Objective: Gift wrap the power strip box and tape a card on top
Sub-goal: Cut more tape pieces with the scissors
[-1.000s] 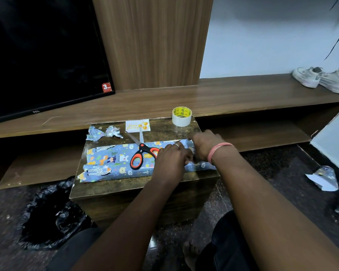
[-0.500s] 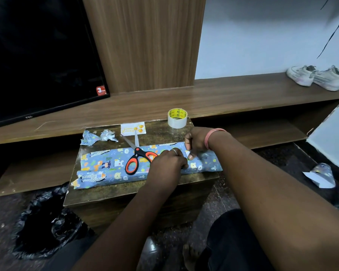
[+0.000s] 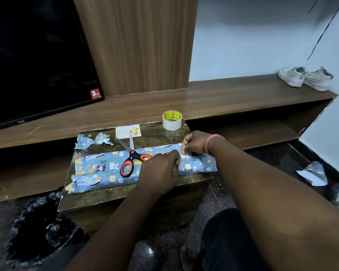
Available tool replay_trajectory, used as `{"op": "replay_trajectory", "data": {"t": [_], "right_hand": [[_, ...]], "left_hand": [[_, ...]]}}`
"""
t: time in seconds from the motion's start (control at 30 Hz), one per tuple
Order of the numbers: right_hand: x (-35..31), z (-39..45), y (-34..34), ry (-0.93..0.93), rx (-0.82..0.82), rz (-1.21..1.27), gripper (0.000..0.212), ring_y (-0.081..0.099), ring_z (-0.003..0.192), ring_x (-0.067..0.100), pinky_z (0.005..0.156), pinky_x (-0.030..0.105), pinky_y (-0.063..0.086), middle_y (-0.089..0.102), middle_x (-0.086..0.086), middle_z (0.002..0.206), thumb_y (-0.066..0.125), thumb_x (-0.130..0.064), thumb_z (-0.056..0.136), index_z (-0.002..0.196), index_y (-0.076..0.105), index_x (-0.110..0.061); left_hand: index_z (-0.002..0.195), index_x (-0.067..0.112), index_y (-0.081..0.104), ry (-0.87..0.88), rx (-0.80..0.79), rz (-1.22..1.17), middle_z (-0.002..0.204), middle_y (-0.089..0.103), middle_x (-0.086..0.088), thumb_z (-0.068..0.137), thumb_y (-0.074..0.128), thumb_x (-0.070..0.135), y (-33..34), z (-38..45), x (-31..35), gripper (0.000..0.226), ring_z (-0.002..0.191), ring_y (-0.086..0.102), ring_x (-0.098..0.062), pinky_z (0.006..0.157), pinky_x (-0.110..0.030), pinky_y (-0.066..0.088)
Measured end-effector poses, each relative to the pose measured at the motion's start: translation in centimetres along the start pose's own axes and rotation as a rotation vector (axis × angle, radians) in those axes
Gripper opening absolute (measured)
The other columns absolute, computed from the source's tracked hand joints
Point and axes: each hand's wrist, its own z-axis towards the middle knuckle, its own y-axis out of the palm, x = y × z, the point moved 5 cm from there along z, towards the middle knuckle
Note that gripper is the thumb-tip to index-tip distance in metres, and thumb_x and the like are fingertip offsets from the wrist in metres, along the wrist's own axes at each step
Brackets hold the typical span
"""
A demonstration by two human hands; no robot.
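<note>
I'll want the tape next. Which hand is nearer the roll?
Right. The right hand is just in front of the tape roll, slightly to its right; the left hand is farther toward the person, on the wrapped box.

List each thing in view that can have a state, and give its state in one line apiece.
Wrapped box: covered in paper, lying flat on the table.
Scissors: blades open, lying on the box.
Tape roll: standing on the table, untouched.
Card: flat on the table, not yet taped.
Paper scraps: crumpled.
Left hand: fingers curled, on the box.
Right hand: fingers curled, fingertips on the paper.
</note>
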Motion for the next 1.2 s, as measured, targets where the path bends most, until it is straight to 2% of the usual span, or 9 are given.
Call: {"op": "replay_trajectory", "data": {"t": [0.17,0.4,0.6,0.7,0.77,0.83,0.9,1.0,1.2], "right_hand": [[0.6,-0.2,0.8,-0.027,0.066,0.076,0.016,0.065,0.074,0.012,0.074,0.029,0.058,0.074,-0.004,0.071,0.073,0.001,0.084,0.076,0.075,-0.013],[0.6,-0.6,1.0,-0.038,0.09,0.092,0.019,0.055,0.048,0.008,0.048,0.016,0.044,0.062,-0.009,0.045,0.068,0.003,0.088,0.075,0.07,-0.01],[0.9,-0.6,1.0,-0.078,0.124,0.162,0.013,0.055,0.046,0.012,0.053,0.023,0.046,0.064,0.001,0.053,0.08,-0.005,0.083,0.079,0.068,-0.006],[1.6,-0.7,0.9,-0.086,0.236,0.278,0.018,0.056,0.05,0.017,0.056,0.028,0.049,0.066,0.008,0.061,0.083,-0.013,0.081,0.076,0.067,-0.009],[1.8,-0.7,1.5,-0.086,0.277,0.249,0.02,0.061,0.061,0.016,0.074,0.037,0.053,0.068,-0.002,0.061,0.085,-0.017,0.079,0.074,0.066,-0.014],[1.9,-0.9,2.0,-0.09,0.344,0.065,0.019,0.062,0.084,0.014,0.09,0.038,0.039,0.069,-0.01,0.071,0.082,-0.025,0.081,0.077,0.065,-0.018],[1.2,-1.7,2.0,-0.112,0.459,-0.185,0.018,0.051,0.099,0.017,0.083,0.036,0.024,0.068,-0.01,0.086,0.075,-0.035,0.087,0.083,0.062,-0.023],[0.8,-2.5,1.7,-0.109,0.536,-0.402,0.025,0.044,0.103,0.021,0.079,0.038,0.02,0.062,-0.005,0.096,0.067,-0.049,0.09,0.091,0.059,-0.025],[1.0,-4.0,1.9,-0.032,0.836,-0.04,0.026,0.041,0.096,0.02,0.076,0.037,0.019,0.057,-0.009,0.09,0.063,-0.042,0.095,0.079,0.054,-0.023]], "left_hand": [[0.11,0.032,0.074,-0.059,-0.047,0.0,0.101,0.069,0.007,0.088,0.065,0.058,1.0,0.5,0.7,0.035,0.097,0.059,-0.022,0.074,-0.034,0.047],[0.097,0.028,0.079,-0.023,-0.007,0.072,0.095,0.07,0.004,0.085,0.07,0.047,1.6,0.3,0.5,0.024,0.086,0.06,-0.025,0.067,-0.033,0.046],[0.091,0.026,0.077,0.004,0.031,0.098,0.091,0.067,0.004,0.088,0.063,0.044,1.7,-0.1,0.6,0.023,0.08,0.057,-0.024,0.066,-0.039,0.049],[0.102,0.022,0.077,-0.013,0.04,0.047,0.097,0.071,0.002,0.085,0.058,0.046,1.3,-0.2,0.6,0.035,0.085,0.061,-0.026,0.068,-0.039,0.051],[0.104,0.022,0.077,-0.01,0.039,0.053,0.099,0.071,0.001,0.086,0.06,0.043,1.3,-0.2,0.5,0.033,0.086,0.062,-0.026,0.068,-0.038,0.051],[0.098,0.023,0.077,-0.009,0.032,0.075,0.098,0.069,0.002,0.089,0.065,0.038,1.6,-0.3,0.3,0.022,0.084,0.059,-0.025,0.068,-0.038,0.05],[0.096,0.023,0.077,-0.01,0.035,0.095,0.097,0.068,0.003,0.089,0.067,0.035,1.9,-0.2,0.3,0.017,0.082,0.058,-0.025,0.067,-0.039,0.049],[0.097,0.022,0.076,-0.014,0.041,0.093,0.097,0.068,0.001,0.088,0.067,0.035,2.0,-0.1,0.4,0.018,0.082,0.058,-0.026,0.069,-0.04,0.049],[0.104,0.023,0.079,-0.052,0.089,-0.079,0.103,0.072,0.002,0.083,0.069,0.043,0.1,0.0,-0.2,0.031,0.093,0.061,-0.023,0.075,-0.035,0.049]]}}
